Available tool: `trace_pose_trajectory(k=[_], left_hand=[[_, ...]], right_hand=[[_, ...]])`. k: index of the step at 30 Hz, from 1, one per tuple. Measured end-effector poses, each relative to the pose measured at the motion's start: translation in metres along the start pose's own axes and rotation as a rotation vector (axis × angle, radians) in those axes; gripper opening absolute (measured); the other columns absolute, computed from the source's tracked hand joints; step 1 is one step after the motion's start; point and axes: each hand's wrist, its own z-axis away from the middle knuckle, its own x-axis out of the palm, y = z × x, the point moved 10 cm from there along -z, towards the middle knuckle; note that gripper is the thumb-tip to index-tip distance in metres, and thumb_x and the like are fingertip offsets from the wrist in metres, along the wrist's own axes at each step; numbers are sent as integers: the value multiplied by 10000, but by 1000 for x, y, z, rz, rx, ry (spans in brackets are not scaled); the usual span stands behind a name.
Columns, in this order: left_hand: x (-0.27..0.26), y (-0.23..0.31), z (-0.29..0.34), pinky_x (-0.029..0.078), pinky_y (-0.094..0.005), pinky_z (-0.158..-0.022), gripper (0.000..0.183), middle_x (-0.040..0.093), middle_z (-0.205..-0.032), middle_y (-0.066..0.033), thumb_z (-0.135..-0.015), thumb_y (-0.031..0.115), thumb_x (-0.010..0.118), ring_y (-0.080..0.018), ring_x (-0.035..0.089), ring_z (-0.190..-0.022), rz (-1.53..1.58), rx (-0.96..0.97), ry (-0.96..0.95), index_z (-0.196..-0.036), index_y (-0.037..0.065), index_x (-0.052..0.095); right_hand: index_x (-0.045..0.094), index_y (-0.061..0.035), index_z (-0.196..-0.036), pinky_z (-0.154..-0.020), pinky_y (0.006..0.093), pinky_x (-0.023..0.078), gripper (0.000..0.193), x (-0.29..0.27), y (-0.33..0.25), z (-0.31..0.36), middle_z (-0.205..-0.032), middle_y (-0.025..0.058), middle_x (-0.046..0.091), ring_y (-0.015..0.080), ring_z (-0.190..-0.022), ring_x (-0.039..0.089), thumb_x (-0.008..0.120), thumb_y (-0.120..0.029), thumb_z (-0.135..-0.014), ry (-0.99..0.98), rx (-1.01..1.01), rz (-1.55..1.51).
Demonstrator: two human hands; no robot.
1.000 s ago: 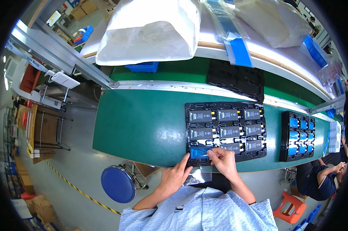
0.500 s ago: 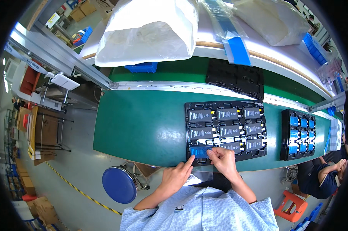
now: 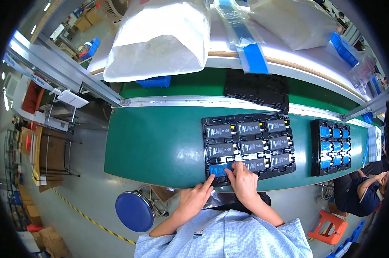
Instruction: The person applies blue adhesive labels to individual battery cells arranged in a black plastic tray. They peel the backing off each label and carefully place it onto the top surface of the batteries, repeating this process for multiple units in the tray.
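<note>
A black plastic tray (image 3: 248, 118) on the green table holds several flat black battery packs (image 3: 251, 147) in rows. Over the pack in the near left pocket lies a strip of blue film (image 3: 218, 170). My left hand (image 3: 195, 198) touches the film's left end with its outstretched index fingertip and grips nothing. At the strip's right end, the thumb and fingers of my right hand (image 3: 244, 184) are closed in a pinch on the film. These fingers hide that end of the strip and part of the neighbouring pack.
On the right is a second black tray (image 3: 316, 148) of blue-covered packs, with a white stack (image 3: 374, 144) beyond. An empty black tray (image 3: 257, 91) lies behind. Above hangs a shelf (image 3: 285, 71) with white bags (image 3: 158, 53). A blue stool (image 3: 134, 211) stands below; a person (image 3: 362, 193) sits at right.
My right hand has turned more upright, its fingers bunched down at the film's right end. My left fingertip stays at the left end. The whole view has shifted slightly.
</note>
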Motion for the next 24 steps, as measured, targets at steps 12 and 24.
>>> trace_pose_trajectory(k=[12, 24], left_hand=[[29, -63, 74, 395, -204, -557, 252, 588, -758, -2, -883, 69, 635, -45, 508, -634, 1177, -262, -319, -1118, 13, 564], [345, -379, 265, 506, -338, -626, 107, 695, -875, -76, -832, 99, 644, -179, 657, -708, 1949, -1686, 708, -935, 69, 640]], right_hand=[[575, -24, -688, -503, 278, 378, 234, -20, 89, -4, -596, 23, 510, 100, -553, 465, 723, -134, -832, 76, 267, -495], [547, 7, -755, -533, 310, 379, 259, -117, 181, 26, -670, 55, 475, 154, -581, 432, 665, -165, -908, 676, 262, -30]])
